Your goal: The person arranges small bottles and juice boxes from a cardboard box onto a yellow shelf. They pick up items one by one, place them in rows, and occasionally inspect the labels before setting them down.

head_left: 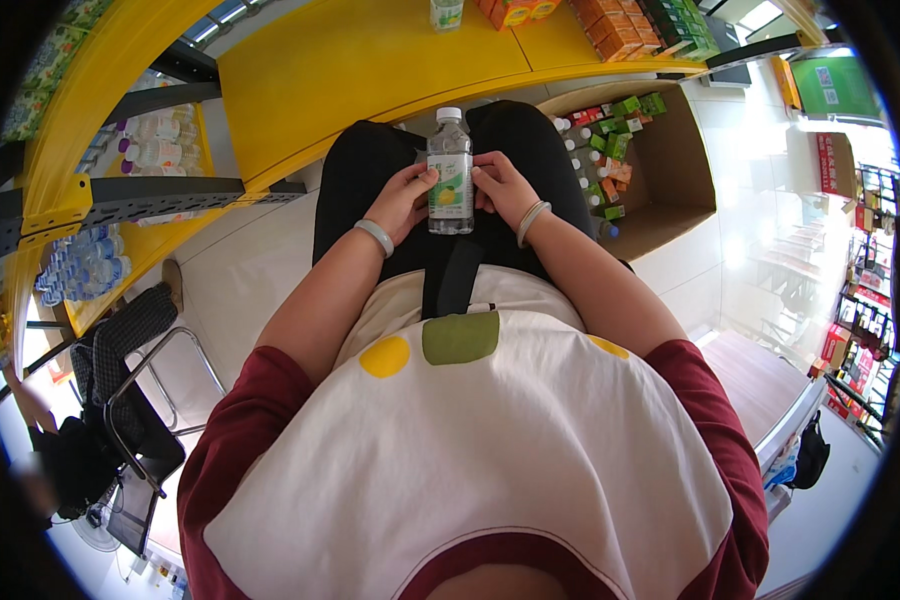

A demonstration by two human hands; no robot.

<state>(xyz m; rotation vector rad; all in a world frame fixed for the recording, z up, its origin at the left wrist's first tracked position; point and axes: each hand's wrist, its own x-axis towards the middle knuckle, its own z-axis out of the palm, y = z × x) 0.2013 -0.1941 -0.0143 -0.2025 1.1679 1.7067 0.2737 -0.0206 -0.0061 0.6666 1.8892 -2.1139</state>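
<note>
A clear plastic drink bottle [450, 185] with a white cap and a green-and-white fruit label stands upright over my lap. My left hand [406, 200] grips it from the left side, thumb on the label. On the other side my right hand [504, 190] has its curled fingers against the bottle's edge. Some fingertips of both hands are hidden behind the bottle. Just beyond my knees lies a yellow shelf [370, 85]. To the right of my leg an open cardboard box [675, 170] holds several bottles and small drink cartons [610, 145].
On the shelf's far side stand another bottle [447, 14] and orange cartons [610, 30]. A rack at left holds bottled drinks [160, 140] and water bottles [85, 265]. At lower left, another person [110, 370] sits by a metal-framed chair [170, 380]. Stocked shelves [865, 290] line the right.
</note>
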